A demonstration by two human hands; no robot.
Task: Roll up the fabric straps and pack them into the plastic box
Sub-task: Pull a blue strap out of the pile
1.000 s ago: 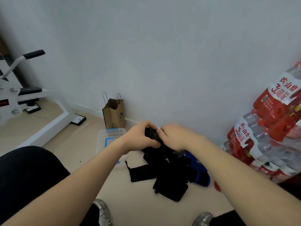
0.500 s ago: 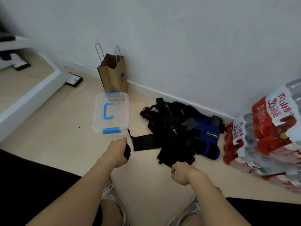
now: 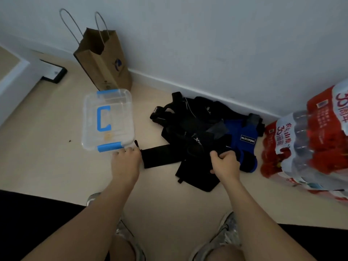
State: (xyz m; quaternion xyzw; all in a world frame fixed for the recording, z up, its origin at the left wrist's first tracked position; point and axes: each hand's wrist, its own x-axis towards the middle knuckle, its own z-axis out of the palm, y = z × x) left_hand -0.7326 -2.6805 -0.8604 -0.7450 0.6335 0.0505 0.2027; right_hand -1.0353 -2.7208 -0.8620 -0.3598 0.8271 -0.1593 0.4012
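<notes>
The clear plastic box [image 3: 88, 117] with a blue handle and blue latches stands shut on the floor. My left hand [image 3: 125, 162] rests at its front right corner, by the front latch [image 3: 109, 147]. The fingers are curled under, and the rolled strap is hidden in the fist. A flat black strap [image 3: 160, 156] lies just right of that hand. The pile of black straps [image 3: 190, 123] and a blue one [image 3: 243, 136] lies by the wall. My right hand [image 3: 225, 163] is shut on a black strap at the pile's front edge.
A brown paper bag [image 3: 105, 66] stands behind the box against the wall. Shrink-wrapped packs of water bottles [image 3: 308, 147] are stacked at the right. A white machine base [image 3: 17, 76] sits at the far left. My shoes and knees fill the bottom edge.
Both hands came down from chest height to the floor. The left, holding a rolled strap, reached the box's front latch. The right moved forward and took hold of a black strap in the pile.
</notes>
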